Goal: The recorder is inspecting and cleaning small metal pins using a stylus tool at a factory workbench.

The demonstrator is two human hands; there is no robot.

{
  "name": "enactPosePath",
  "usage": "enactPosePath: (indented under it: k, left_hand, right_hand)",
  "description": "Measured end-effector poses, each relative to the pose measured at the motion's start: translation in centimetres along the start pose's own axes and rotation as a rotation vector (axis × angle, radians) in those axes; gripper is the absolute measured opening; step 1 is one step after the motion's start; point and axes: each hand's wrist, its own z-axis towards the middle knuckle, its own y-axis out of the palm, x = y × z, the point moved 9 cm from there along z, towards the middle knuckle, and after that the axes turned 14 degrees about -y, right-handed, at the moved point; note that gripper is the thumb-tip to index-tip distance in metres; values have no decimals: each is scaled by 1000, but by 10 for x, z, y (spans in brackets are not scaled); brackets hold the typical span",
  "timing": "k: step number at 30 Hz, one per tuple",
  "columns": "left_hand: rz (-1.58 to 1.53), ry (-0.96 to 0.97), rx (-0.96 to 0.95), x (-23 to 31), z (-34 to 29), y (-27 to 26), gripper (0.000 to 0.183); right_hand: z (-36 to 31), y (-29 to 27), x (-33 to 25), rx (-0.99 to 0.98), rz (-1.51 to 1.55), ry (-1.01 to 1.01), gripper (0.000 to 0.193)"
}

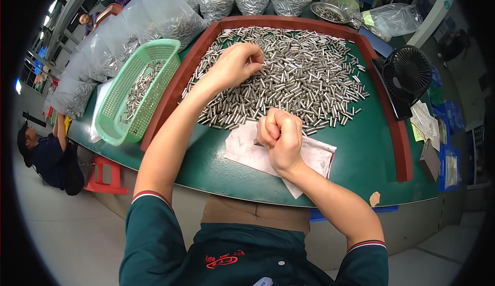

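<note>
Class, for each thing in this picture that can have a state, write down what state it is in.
Left hand: fingers curled, contents unclear
Right hand: curled into a fist, contents unclear
Metal pins: loose, spread in a heap
Basket: partly filled
Plastic bags: upright, partly filled
Cloth: spread out, marked
Fan: standing, whether running unclear

The left hand (238, 65) hung over a heap of metal pins (309, 79) on a green table (366, 152). The right hand (283, 139) curled above a marked white cloth (245, 144). A green basket (153, 99) held pins.
</note>
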Motion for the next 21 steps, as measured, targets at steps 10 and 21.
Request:
enactPosePath:
  k: [10,21]
  left_hand:
    - [-1521,-345,-343,-12,-56,50,18]
    - [-1665,-386,-405,-19,-58,59,18]
  right_hand:
    - [2,-4,7,77,112,79,33]
    - [2,-7,10,123,154,106,30]
